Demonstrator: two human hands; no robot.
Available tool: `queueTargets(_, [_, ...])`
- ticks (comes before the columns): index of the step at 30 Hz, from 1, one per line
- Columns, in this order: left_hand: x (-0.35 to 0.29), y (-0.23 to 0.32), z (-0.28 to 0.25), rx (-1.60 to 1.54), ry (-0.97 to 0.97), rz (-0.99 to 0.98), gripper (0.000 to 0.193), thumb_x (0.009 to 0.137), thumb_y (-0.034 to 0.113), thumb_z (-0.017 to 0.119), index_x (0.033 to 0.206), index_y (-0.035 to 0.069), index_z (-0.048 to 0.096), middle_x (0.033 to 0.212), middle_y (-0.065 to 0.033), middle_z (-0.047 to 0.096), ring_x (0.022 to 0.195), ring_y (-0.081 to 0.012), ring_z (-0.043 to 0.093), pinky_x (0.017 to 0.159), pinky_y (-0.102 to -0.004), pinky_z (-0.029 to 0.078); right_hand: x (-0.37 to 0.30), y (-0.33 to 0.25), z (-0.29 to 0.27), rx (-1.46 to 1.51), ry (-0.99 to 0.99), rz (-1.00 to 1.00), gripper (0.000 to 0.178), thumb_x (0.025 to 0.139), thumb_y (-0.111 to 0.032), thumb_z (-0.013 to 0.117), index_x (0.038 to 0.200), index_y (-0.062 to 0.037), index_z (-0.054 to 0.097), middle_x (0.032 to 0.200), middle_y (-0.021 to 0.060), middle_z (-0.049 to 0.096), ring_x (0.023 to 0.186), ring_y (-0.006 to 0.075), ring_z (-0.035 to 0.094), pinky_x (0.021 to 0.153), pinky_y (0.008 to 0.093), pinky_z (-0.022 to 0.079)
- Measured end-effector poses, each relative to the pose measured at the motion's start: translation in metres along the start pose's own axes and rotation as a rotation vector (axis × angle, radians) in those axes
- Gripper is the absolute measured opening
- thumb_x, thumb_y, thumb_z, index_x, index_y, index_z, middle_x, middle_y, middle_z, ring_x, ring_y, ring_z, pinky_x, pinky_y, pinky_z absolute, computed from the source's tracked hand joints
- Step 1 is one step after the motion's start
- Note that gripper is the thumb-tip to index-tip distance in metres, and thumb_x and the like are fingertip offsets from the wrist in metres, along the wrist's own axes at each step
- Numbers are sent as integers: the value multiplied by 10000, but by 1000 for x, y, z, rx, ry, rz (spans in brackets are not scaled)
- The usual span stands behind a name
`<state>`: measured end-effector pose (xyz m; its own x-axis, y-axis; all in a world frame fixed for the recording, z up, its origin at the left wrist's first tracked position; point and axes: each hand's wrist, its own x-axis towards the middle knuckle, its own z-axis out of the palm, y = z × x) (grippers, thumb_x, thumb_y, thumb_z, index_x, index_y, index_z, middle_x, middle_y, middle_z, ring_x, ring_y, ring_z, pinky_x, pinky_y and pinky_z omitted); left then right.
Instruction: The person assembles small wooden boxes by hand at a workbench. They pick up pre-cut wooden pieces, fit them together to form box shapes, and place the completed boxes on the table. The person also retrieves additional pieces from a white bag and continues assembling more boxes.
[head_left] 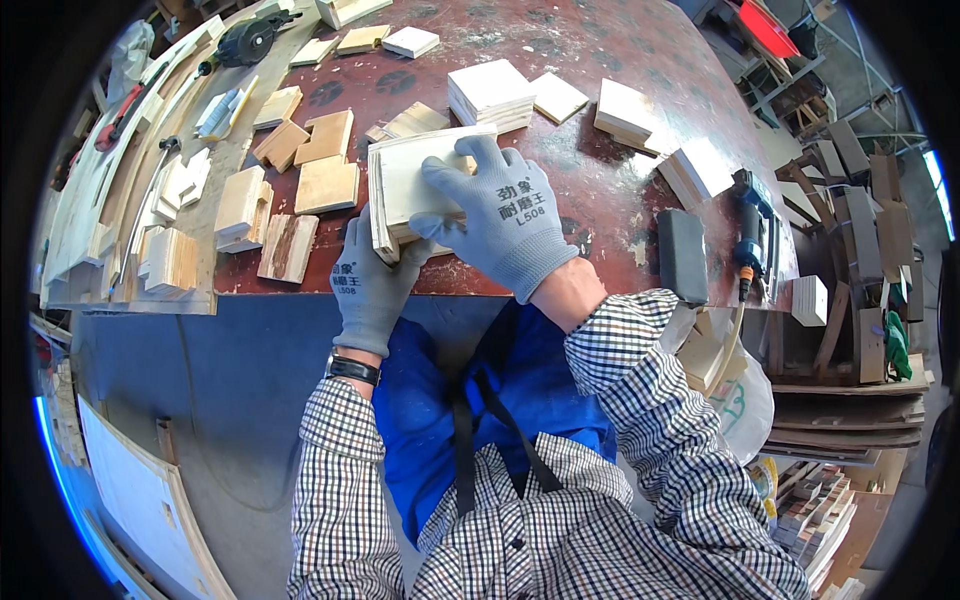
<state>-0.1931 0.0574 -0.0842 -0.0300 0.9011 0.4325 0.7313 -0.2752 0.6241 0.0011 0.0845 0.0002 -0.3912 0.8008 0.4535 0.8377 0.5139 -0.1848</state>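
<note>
A stack of square, pale plywood pieces (402, 190) is held up over the front edge of the dark red table. My left hand (372, 285), in a grey work glove, is closed around its lower left side; some of its fingers are hidden beneath. From the right, my right hand (505, 215), gloved the same way, grips the top and right side with bent fingers. Just behind stands another plywood stack (490, 95). Loose wooden pieces (327, 185) lie left of my left hand.
On the red table (610, 225), a dark grey block (682, 255) and a blue-black air tool (750, 235) with a hose lie at right. More plywood blocks (694, 172) sit beyond. A black power tool (250, 42) is far left. Stacked boards (850, 420) stand right of the table.
</note>
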Motion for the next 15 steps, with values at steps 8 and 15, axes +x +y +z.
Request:
queueTargets(8, [1,-3,3,27,39,43,714,884,541,820,1367,71,585,1170,-115,665,1069,-336,696,797,-446,610,-1,11,-4,-41,1,-168,719,846,-483,826,1447,-167,589,1477,149,526,1392,382,507,1114,558,424])
queueTargets(15, [4,8,1,-3,16,-38,769,866,591,816,1379,64,590,1198,-132,673,1102,-342,698,826,-452,608,-15,59,-11,669,155,229,706,974,-293,674,1576,-13,432,1566,261,443,1448,436,450,1226,517,356])
